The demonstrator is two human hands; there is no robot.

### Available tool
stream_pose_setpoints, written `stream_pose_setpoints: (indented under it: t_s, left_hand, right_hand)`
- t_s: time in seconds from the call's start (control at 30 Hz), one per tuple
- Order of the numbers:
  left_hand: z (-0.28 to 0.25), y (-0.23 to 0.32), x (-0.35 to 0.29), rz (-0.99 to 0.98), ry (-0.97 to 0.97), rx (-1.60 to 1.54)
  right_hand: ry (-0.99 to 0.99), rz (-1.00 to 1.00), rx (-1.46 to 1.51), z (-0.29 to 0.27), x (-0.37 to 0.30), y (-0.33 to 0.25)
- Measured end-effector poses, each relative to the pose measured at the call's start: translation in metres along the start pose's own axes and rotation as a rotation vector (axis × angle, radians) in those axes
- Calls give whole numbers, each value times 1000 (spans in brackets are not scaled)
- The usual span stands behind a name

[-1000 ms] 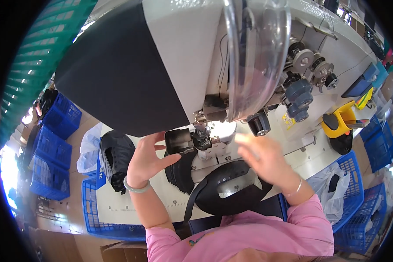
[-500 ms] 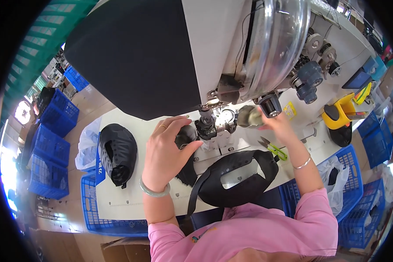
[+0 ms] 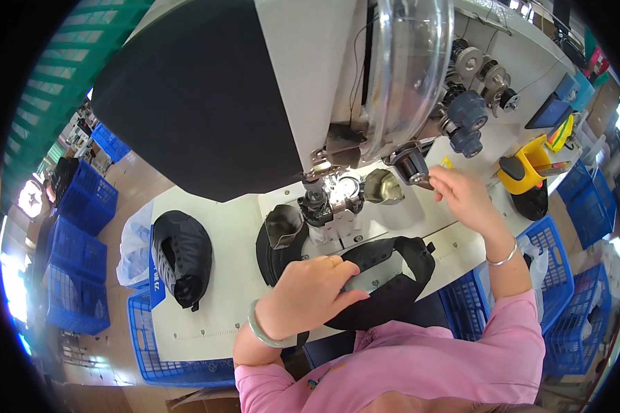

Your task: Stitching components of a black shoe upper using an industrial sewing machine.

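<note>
A black shoe upper [image 3: 372, 313] with a wide opening lies at the table's front edge. My left hand [image 3: 310, 289] is over its left side, thumb and fingers apart; whether they touch it is hard to tell. My right hand [image 3: 467, 199] is raised at the dark cylindrical part [image 3: 412, 165] of the sewing machine, fingertips pinched together beside it; what they grip, if anything, is hidden. Two metal cups stand by the lit machine head [image 3: 332, 199]: one cup [image 3: 284, 227] at its left, the other cup [image 3: 384, 187] at its right. Beneath the left cup lies a black piece [image 3: 272, 258].
A dark grey shoe [image 3: 181, 255] sits on the left of the white table [image 3: 220, 296]. Blue baskets [image 3: 145, 344] flank the table. The machine's big black cover [image 3: 200, 103] overhangs the far side. At right stands a yellow holder [image 3: 527, 165].
My left hand has left the left metal cup and come down over the upper. My right hand has moved off the right cup to the cylindrical part. Green thread snips are no longer visible.
</note>
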State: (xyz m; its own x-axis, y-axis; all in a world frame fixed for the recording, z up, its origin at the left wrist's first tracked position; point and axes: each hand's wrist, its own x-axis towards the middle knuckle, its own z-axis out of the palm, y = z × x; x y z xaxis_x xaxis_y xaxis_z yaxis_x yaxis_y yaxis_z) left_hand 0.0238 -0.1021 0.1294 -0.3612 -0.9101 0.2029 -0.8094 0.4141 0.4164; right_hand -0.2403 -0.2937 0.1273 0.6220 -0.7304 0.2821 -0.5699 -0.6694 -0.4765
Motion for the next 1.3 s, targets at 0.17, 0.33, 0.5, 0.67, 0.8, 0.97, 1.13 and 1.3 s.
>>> stream_pose_setpoints:
  t_s: [0.17, 0.33, 0.5, 0.67, 0.8, 0.97, 1.13, 1.3]
  left_hand:
    - [12, -2, 6, 24, -58, 0]
    - [17, -7, 5, -4, -148, 16]
    - [21, -8, 10, -20, -174, 44]
    - [-6, -6, 0, -103, 174, -151]
    - [-30, -14, -3, -390, 563, -139]
    - [-31, -24, 11, -219, 706, 100]
    - [-28, -29, 16, -197, 675, 97]
    - [-28, -26, 11, -304, 611, 58]
  right_hand:
    - [-82, -198, -49, -4, 34, -60]
    - [-11, -531, -290, 20, 57, -67]
    - [-5, -589, -363, 19, 57, -62]
    - [21, -561, -238, 19, 61, -67]
    - [-94, -480, -332, 24, 68, -70]
    - [-148, -455, -306, 30, 72, -66]
    - [-144, -764, -438, 22, 78, -54]
    - [169, -940, -97, 19, 63, -56]
